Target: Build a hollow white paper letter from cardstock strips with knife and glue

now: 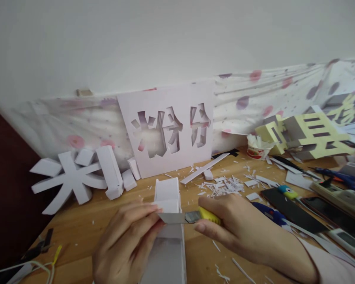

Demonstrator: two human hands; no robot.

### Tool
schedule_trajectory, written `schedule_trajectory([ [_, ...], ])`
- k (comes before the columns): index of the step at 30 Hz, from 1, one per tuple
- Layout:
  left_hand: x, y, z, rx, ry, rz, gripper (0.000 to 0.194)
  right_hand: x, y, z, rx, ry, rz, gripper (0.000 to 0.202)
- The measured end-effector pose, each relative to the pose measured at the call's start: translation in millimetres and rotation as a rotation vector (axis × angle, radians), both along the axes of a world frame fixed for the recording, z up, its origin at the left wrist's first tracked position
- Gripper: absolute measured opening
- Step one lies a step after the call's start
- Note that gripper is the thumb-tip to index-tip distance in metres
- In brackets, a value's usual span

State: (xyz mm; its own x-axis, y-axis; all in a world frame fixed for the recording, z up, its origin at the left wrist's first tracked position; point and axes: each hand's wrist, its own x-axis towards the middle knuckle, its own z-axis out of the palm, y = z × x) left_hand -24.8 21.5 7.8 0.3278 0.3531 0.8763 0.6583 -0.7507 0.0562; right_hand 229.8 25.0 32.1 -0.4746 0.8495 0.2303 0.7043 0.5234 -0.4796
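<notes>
Wall [177, 43] is covered along its lower part by spotted sheeting [242, 88], and in front a wooden tabletop [77, 240] is seen. Against the sheeting a white foam board [183, 94] is leaned, pierced by cut-out Chinese characters. At the right a yellow-faced block character [328, 137] is placed; at the left a white block character [73, 173] is stood, with loose white blocks beside it. In the foreground, before the board, a long white foam piece [171, 252] is set lengthwise. Its left side is partly covered by the left hand [130, 238], whose bent fingertips are held at the blade tip; whether the piece is gripped or only touched cannot be told. By the right hand [238, 225] a yellow-handled utility knife [192, 217] is grasped, its blade laid across the piece. Near the sheeting a red-and-white cup [256, 154] is filled with white strips; thin offcuts [227, 187] are scattered.
</notes>
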Motion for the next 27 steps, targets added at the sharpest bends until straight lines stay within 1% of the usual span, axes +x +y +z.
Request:
schedule_trajectory([
  [3, -3, 0, 1.4, 0.006, 0.052, -0.007, 0.014, 0, 1, 1.5, 0.035, 0.001, 0.018, 0.054],
  [6, -3, 1, 1.6, 0.005, 0.067, -0.014, 0.015, 1, 3, 2.4, 0.052, -0.017, 0.008, 0.054],
  [9, 1, 3, 1.1, -0.007, -0.024, -0.014, 0.019, 2, 5, 1.9, 0.046, -0.042, -0.004, 0.056],
  [13, 8, 5, 1.9, 0.033, -0.116, -0.061, 0.015, 4, 7, -5.1, 0.121, -0.075, -0.027, 0.061],
  [16, 10, 5, 1.8, 0.035, -0.117, -0.059, 0.020, 9, 11, -14.2, 0.163, -0.113, -0.072, 0.065],
  [19, 9, 4, -0.6, 0.046, -0.146, -0.055, 0.025, 18, 19, -19.3, 0.166, -0.162, -0.198, 0.060],
  [21, 8, 3, -2.4, 0.044, -0.157, -0.050, 0.024, 23, 23, -16.9, 0.149, -0.169, -0.282, 0.054],
  [22, 8, 3, -3.1, 0.047, -0.156, -0.053, 0.024, 24, 23, -13.8, 0.138, -0.162, -0.297, 0.052],
  [24, 7, 3, -3.5, 0.046, -0.144, -0.065, 0.023, 23, 19, -5.5, 0.113, -0.121, -0.254, 0.052],
  [27, 8, 3, -2.2, 0.042, -0.151, -0.066, 0.024, 12, 7, 6.1, 0.091, -0.036, -0.133, 0.054],
])
